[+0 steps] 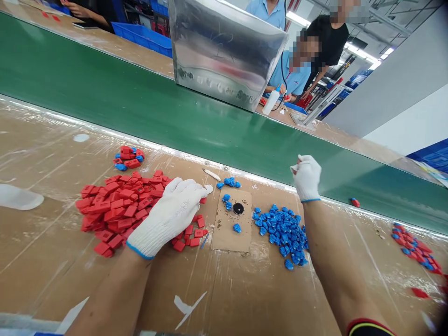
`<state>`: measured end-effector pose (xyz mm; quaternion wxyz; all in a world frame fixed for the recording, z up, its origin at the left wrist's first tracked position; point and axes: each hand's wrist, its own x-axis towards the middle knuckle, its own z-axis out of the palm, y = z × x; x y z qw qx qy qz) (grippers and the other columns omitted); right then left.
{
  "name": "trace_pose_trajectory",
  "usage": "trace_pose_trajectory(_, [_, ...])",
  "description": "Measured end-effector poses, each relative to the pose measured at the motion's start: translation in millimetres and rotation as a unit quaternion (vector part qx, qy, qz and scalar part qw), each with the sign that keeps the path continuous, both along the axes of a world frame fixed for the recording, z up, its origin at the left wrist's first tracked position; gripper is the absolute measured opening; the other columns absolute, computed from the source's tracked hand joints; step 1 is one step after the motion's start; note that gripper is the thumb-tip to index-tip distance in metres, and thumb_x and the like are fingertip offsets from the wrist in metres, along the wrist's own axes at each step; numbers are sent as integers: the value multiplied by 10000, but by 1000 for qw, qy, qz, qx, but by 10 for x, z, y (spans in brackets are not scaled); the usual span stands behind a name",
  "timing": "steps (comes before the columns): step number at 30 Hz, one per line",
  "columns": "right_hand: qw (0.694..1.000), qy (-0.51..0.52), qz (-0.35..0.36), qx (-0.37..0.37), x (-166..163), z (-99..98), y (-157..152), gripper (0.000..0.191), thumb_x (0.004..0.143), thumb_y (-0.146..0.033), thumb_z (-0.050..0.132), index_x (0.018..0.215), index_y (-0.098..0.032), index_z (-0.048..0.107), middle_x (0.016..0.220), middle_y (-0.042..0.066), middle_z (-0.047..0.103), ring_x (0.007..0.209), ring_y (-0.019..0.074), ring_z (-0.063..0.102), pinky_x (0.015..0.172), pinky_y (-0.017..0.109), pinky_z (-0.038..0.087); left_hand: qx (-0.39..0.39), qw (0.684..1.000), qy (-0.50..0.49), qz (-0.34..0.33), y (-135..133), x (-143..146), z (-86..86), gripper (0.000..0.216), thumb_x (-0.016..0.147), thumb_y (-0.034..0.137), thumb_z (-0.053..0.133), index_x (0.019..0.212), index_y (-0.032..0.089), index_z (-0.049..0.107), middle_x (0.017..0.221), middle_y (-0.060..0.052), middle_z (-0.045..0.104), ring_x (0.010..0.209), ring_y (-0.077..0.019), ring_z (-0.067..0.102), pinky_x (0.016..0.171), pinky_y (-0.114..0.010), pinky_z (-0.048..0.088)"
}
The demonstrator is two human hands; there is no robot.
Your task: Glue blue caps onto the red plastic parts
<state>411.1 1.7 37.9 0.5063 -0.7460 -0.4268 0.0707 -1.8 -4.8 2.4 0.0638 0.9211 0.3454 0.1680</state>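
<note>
My left hand (171,217), in a white knitted glove, hovers over the right side of a heap of red plastic pieces (122,200). Its fingers are curled together, and whatever lies in them is hidden. My right hand (308,178), gloved alike, is raised over the near edge of the green belt with its fingers closed; I cannot make out anything in it. Below and left of it spreads a pile of small blue pieces (285,231). Between the hands lies a cardboard piece (229,238) bearing a round black disc (238,208) and a few blue pieces (237,227).
A green conveyor belt (150,112) crosses behind the table, with a metal housing (224,51) over it. Red and blue pieces form small groups at left (129,157) and right (416,247). A white pen-like stick (212,175) lies near the belt. People work opposite, beside a white bottle (271,101).
</note>
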Motion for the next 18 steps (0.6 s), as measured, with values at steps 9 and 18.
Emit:
trace_pose_trajectory(9, [959, -143, 103, -222, 270, -382, 133, 370, 757, -366, 718, 1095, -216, 732, 1203, 143, 779, 1128, 320, 695, 1042, 410, 540, -1, 994, -98, 39, 81, -21, -14, 294, 928, 95, 479, 1089, 221, 690, 1098, -92, 784, 1032, -292, 723, 925, -436, 525])
trace_pose_trajectory(18, [975, -149, 10, -167, 652, -79, -914, 521, 904, -478, 497, 1315, -188, 633, 1290, 155, 739, 1119, 302, 718, 988, 486, 593, 6, 991, -121, 49, 88, -16, -42, 346, 902, 163, 507, 1185, 226, 696, 1101, -90, 796, 1087, -317, 734, 969, -465, 531])
